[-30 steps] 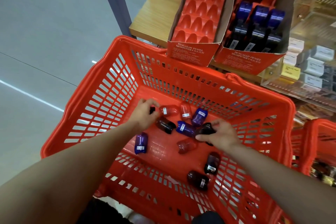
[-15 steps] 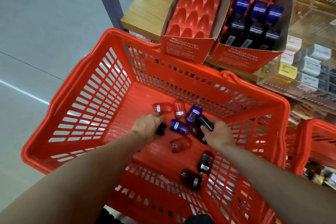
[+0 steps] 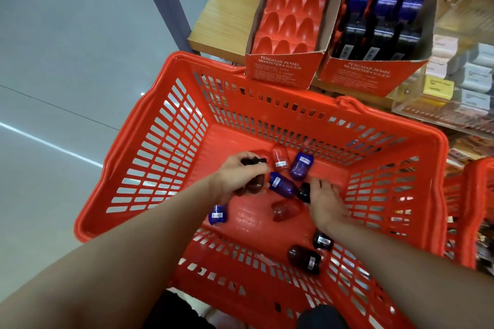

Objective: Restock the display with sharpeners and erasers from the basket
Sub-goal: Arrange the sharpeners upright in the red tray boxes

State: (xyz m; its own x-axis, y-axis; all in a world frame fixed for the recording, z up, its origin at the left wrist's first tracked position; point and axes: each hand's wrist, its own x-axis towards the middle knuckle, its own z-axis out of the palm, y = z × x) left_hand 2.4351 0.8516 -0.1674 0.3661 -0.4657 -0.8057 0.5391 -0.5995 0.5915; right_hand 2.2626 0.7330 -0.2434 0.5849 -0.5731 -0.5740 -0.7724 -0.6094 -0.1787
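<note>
Both hands are down in the red basket [image 3: 160, 157]: the left hand [image 3: 235, 179] grips dark sharpeners, the right hand [image 3: 324, 201] pinches a black one. The left display box [image 3: 287, 43] sits empty; roughly seven sharpeners [image 3: 283, 185] remain loose, so restocking looks barely begun.

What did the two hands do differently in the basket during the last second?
The left hand moved nearer, then back, gathering dark sharpeners. The right hand took a black sharpener. The basket and both display boxes kept their contents.
</note>
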